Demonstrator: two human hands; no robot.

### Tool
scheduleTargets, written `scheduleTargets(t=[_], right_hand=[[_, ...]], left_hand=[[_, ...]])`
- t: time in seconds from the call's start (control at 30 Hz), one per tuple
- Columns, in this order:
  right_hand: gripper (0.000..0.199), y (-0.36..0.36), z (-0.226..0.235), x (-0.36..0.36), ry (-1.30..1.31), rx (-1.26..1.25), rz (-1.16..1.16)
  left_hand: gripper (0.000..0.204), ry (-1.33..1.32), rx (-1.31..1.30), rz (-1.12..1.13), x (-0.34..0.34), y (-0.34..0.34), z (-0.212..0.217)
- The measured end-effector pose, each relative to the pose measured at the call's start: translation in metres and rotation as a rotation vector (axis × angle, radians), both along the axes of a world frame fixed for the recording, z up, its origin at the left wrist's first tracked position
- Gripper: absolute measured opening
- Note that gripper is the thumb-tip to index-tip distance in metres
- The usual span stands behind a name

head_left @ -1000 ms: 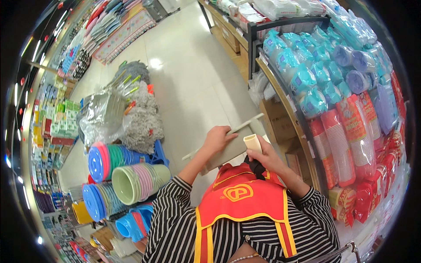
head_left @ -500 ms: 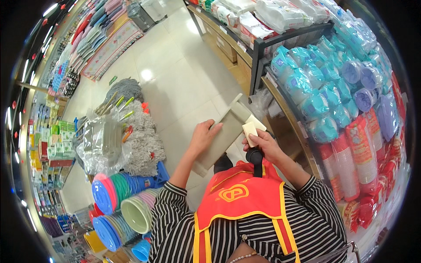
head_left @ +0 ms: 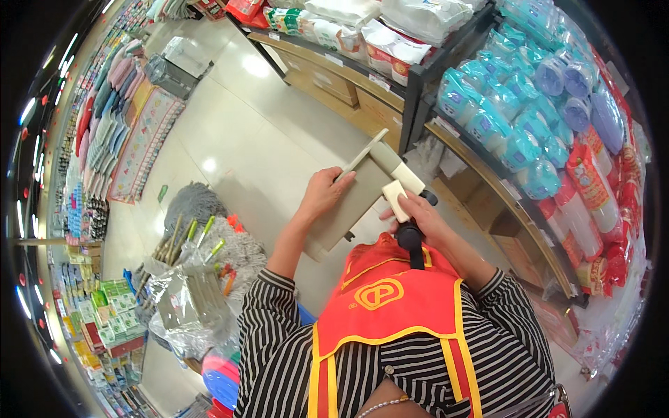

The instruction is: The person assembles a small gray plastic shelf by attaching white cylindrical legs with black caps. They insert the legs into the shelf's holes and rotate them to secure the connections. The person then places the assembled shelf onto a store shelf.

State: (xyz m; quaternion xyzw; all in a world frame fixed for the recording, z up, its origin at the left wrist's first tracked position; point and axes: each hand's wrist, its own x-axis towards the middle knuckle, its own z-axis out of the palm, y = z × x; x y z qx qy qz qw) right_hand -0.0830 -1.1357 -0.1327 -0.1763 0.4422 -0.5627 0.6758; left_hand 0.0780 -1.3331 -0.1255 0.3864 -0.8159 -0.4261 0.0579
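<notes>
My left hand [head_left: 326, 195] is closed on the left edge of a long grey-beige plastic panel [head_left: 359, 202], its thumb lying over the near face. The panel slants in front of my red apron [head_left: 376, 289], and a raised lip runs along its far end. At its far right corner sits a paler cream section [head_left: 407, 178]. My right hand [head_left: 425, 221] pinches a small cream rectangular block [head_left: 396, 200] against the panel's right side; whether the two are joined I cannot tell. Just below that hand is a rounded black piece [head_left: 411, 238], its kind unclear.
To the right, a shelf holds teal-wrapped packs [head_left: 498, 129] and stacked red cups [head_left: 592, 184]. Bagged white goods [head_left: 390, 45] fill the far shelf. Grey mops [head_left: 198, 209] and plastic-wrapped items [head_left: 191, 296] stand at left, beyond a tiled floor [head_left: 244, 125].
My view has turned, so the far shelf sits further left and the mops lower. The panel has risen slightly in view with my left hand. Both hands keep their holds.
</notes>
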Motion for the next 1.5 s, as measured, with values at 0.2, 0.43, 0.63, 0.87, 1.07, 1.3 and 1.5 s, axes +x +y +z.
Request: scheduleTargets(t=[0.2, 0.43, 0.63, 0.87, 1.07, 1.3, 1.5], right_hand=[[0.035, -0.051, -0.026, 0.011, -0.026, -0.007, 0.147], [0.037, -0.11, -0.022, -0.005, 0.0, -0.035, 0.186], [0.047, -0.134, -0.042, -0.016, 0.031, 0.035, 0.169], [0.048, -0.156, -0.045, 0.01, -0.124, 0.096, -0.115], [0.047, -0.15, -0.059, 0.059, -0.307, 0.092, -0.546], [0.05, -0.144, -0.046, 0.063, -0.286, 0.12, -0.674], [0.027, -0.127, -0.068, 0.032, -0.476, -0.129, -0.854]], left_hand=[[0.044, 0.014, 0.27, -0.022, -0.033, -0.059, 0.008], [0.038, -0.058, 0.417, -0.104, -0.068, -0.113, 0.01], [0.033, -0.041, 0.603, -0.143, -0.09, -0.143, 0.01], [0.034, -0.082, 0.682, -0.394, -0.102, -0.174, -0.025], [0.05, -0.135, 0.733, -0.81, -0.086, -0.19, 0.0], [0.068, -0.19, 0.646, -0.908, -0.074, -0.2, -0.007], [0.043, -0.275, 0.64, -0.864, -0.135, -0.201, -0.015]])
